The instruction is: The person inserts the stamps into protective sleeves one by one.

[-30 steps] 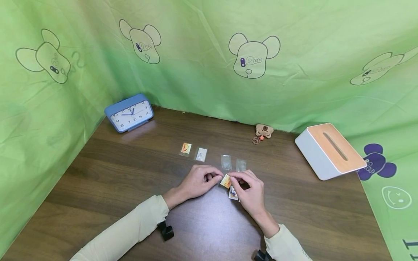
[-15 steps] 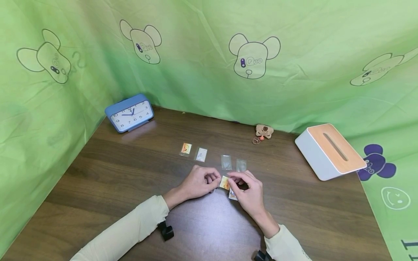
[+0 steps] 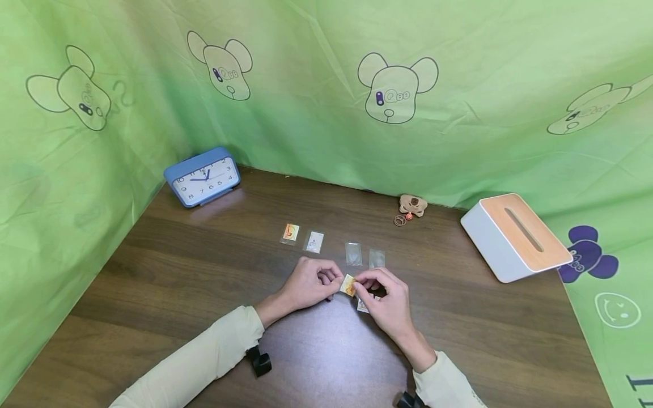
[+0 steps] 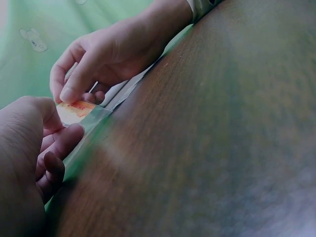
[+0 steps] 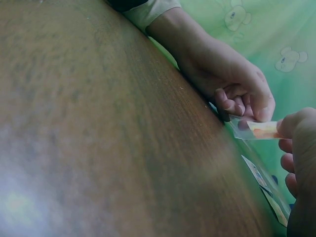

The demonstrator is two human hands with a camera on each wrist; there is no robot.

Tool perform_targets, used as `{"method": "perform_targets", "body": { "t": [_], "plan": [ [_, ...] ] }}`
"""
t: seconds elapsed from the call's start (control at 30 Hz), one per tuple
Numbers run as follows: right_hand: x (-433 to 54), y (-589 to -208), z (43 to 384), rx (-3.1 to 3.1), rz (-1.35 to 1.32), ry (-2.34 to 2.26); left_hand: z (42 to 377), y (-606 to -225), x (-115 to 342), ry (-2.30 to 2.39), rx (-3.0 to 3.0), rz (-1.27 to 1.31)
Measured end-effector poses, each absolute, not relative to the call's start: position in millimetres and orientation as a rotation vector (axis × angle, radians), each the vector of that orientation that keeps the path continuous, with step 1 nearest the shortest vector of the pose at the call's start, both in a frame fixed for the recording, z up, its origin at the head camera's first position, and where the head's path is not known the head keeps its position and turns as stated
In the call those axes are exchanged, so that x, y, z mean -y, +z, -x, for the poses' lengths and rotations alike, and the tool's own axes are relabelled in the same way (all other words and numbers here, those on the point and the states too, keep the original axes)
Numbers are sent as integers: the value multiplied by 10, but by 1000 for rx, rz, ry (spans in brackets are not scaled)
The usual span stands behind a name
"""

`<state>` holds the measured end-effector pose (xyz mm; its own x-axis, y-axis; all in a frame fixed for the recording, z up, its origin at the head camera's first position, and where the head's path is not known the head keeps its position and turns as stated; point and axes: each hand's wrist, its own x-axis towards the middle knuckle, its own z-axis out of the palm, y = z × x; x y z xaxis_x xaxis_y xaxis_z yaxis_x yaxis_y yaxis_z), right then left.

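In the head view my left hand (image 3: 310, 284) and right hand (image 3: 390, 301) meet over the middle of the table. The right thumb and forefinger pinch a small yellow-and-orange stamp (image 3: 347, 285). My left fingertips pinch a clear plastic sleeve (image 5: 241, 129), which shows best in the right wrist view. There the stamp overlaps the sleeve, its left part showing within the clear film. Partly hidden beneath the right hand lies another stamp (image 3: 363, 305) with a white border.
Beyond the hands lie two clear sleeves (image 3: 353, 254). Farther left are an orange stamp (image 3: 291, 232) and a whitish one (image 3: 314, 242), both in sleeves. A blue clock (image 3: 204, 177), a brown bear-shaped trinket (image 3: 412, 205) and a tissue box (image 3: 515, 237) stand toward the back.
The right hand has shifted slightly left with the stamp, closer to the left fingertips. The left hand has moved only a little; the surrounding things stay put.
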<state>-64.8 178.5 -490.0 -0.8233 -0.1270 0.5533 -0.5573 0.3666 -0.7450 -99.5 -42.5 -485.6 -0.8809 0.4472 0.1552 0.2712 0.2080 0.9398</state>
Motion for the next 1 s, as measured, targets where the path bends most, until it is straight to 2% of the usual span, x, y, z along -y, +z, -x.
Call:
{"method": "perform_targets", "body": {
  "t": [0.37, 1.0],
  "plan": [
    [-1764, -4958, 660, 2219, -592, 1419, 989, -4838, 423, 1768, -2309, -644],
    [-1786, -4960, 687, 2260, -618, 1319, 1016, -4858, 435, 1723, -2434, -751]
  ]
}}
